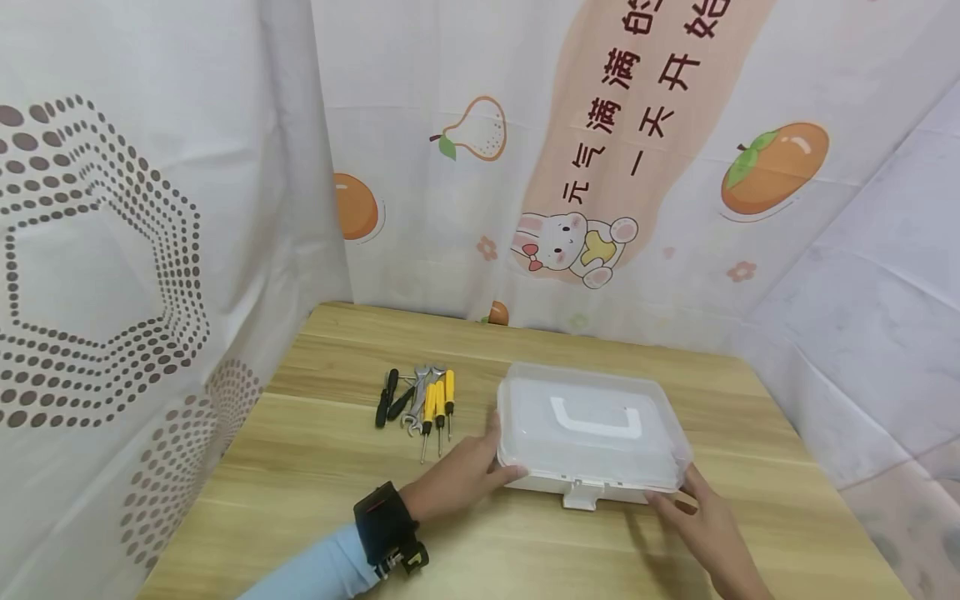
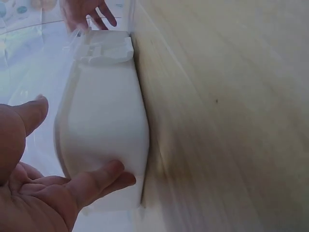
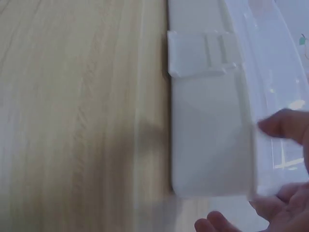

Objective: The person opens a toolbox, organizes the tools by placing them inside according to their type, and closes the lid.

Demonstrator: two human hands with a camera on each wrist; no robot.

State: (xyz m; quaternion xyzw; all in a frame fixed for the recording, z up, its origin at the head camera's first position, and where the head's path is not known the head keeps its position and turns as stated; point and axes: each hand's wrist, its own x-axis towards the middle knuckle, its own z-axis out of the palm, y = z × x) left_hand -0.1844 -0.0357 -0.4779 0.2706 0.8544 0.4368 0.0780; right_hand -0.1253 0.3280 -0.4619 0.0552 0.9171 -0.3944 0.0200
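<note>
A white plastic toolbox [image 1: 539, 482] with a clear lid [image 1: 600, 392] stands on the table, its front latch [image 1: 581, 495] facing me. The lid lies over the base, and a white handle [image 1: 597, 428] shows on top. My left hand [image 1: 467, 471] holds the left front corner, with the thumb at the lid's front edge. In the left wrist view, its fingers [image 2: 99, 182] lie along the box's end wall. My right hand [image 1: 701, 517] grips the right front corner. In the right wrist view, its thumb [image 3: 280, 124] touches the lid's rim while the lower fingers hang free.
Left of the box lie yellow-handled screwdrivers [image 1: 429, 408], black-handled screwdrivers [image 1: 387, 398] and metal wrenches [image 1: 418, 400]. Printed curtains [image 1: 420, 250] hang along the table's back and sides. The wooden tabletop [image 1: 300, 483] extends in front of the tools.
</note>
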